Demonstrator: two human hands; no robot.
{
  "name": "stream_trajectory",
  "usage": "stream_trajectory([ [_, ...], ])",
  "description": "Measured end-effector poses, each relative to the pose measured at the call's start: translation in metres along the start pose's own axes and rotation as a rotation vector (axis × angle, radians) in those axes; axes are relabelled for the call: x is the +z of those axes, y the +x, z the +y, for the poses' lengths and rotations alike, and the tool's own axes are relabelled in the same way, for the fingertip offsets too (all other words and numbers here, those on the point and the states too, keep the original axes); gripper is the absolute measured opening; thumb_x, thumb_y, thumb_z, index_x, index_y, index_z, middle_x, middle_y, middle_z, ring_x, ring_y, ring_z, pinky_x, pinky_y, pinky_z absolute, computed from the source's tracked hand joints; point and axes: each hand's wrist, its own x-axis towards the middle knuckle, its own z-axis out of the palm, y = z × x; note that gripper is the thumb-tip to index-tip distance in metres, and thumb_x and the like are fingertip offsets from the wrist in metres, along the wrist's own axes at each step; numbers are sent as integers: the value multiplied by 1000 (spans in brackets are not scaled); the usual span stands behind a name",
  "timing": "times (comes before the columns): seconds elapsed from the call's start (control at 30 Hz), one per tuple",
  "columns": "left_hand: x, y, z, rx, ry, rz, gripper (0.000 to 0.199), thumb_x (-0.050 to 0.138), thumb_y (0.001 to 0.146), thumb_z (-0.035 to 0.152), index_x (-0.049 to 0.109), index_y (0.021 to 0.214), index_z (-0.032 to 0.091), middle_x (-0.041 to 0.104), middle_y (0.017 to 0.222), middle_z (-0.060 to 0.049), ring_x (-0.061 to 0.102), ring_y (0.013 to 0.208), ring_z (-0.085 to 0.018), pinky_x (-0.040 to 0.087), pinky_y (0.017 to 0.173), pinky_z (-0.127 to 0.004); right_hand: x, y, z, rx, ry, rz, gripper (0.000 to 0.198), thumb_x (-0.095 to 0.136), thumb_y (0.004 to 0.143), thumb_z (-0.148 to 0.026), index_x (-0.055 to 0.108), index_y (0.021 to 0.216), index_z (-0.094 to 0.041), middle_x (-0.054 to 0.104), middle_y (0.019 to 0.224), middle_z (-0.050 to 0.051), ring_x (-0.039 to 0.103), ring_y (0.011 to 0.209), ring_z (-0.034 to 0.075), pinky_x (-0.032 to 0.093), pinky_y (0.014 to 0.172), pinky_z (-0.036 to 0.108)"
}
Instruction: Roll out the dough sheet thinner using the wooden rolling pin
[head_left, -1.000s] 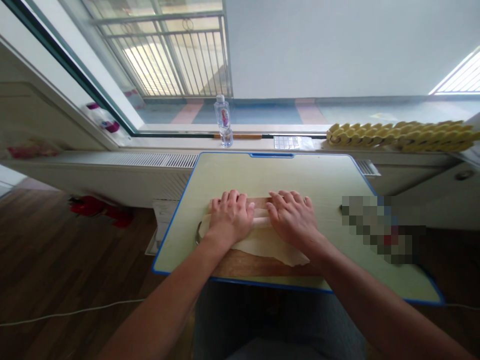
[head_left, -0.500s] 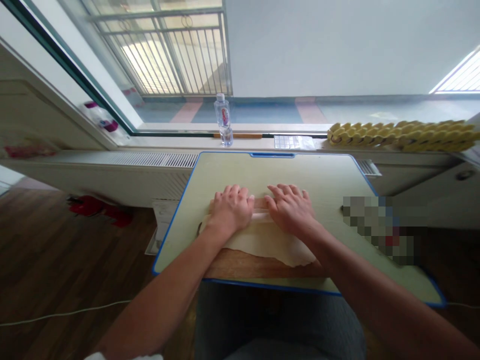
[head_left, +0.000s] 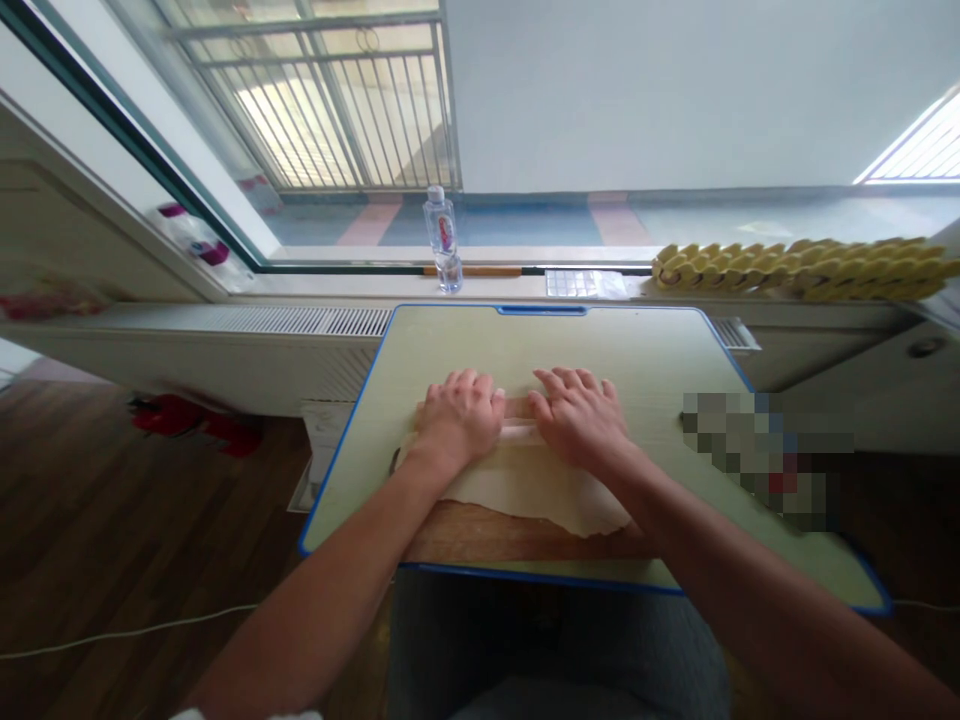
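Note:
A pale sheet of dough [head_left: 534,487] lies over a wooden board [head_left: 480,533], its near edge uneven and reaching almost to the board's front. Along the far edge of the dough runs a low, light ridge; whether a rolling pin is inside it I cannot tell. My left hand [head_left: 461,420] rests palm down on the left of this ridge, fingers stretched forward and close together. On the right, my right hand [head_left: 577,412] presses down with its fingers spread. Both thumbs point inward, with a short gap between them. The palms hide much of the ridge.
The board sits on a blue-edged table [head_left: 622,350]. A blurred-out object [head_left: 750,450] lies at its right. Beyond, the windowsill holds a clear bottle [head_left: 444,245], a blister-like sheet [head_left: 581,284] and a row of yellow, scalloped pieces [head_left: 795,268]. A radiator [head_left: 300,320] stands behind.
The view has shifted very slightly. Both hands and the dough keep the same position on the board.

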Motion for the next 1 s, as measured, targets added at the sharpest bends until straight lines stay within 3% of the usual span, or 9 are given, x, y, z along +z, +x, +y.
stream_trajectory([
  [0.13, 0, -14, 3, -27, -4, 36, 32, 44, 106, 42, 68, 110, 21, 72, 119, -14, 63, 116, -31, 48, 95, -45, 2, -18, -3, 0, -32, 39, 55, 32, 109, -47, 56, 154, -28, 58, 157, 9, 46, 142, 33, 32, 119, 55],
  [0.43, -4, 25, -3, -12, -9, -145, 52, 29, 109, 40, 77, 105, 19, 78, 112, -14, 73, 103, -29, 50, 94, -46, -3, 19, 2, 19, 30, -35, 58, 30, 108, -50, 52, 156, -26, 55, 160, 9, 48, 142, 32, 34, 118, 54],
  [0.6, -1, 1, 0, 6, -7, 1, 37, 42, 106, 42, 71, 108, 20, 74, 117, -14, 67, 115, -29, 51, 94, -42, -1, -7, -2, 3, -2, 0, 56, 33, 108, -48, 54, 155, -27, 57, 157, 10, 47, 141, 33, 32, 118, 54],
  [0.7, 2, -1, 0, -3, -15, 28, 35, 45, 105, 43, 70, 108, 20, 74, 117, -14, 66, 116, -30, 50, 96, -43, 0, -10, -3, 14, -2, 9, 56, 34, 108, -48, 54, 155, -27, 56, 158, 10, 46, 142, 33, 31, 119, 53],
  [0.9, -1, 35, -5, -30, -8, -158, 53, 32, 108, 44, 78, 103, 19, 80, 107, -15, 75, 100, -30, 50, 96, -46, -3, 28, 3, 43, 57, -53, 60, 31, 107, -51, 50, 158, -25, 52, 162, 10, 46, 144, 32, 35, 118, 54],
  [1.0, -3, 28, -3, -18, -6, -143, 50, 33, 108, 42, 77, 106, 19, 79, 111, -15, 74, 103, -29, 50, 95, -44, -3, 22, 2, 42, 34, -67, 60, 30, 107, -51, 49, 158, -25, 51, 163, 10, 45, 145, 32, 34, 119, 55],
])
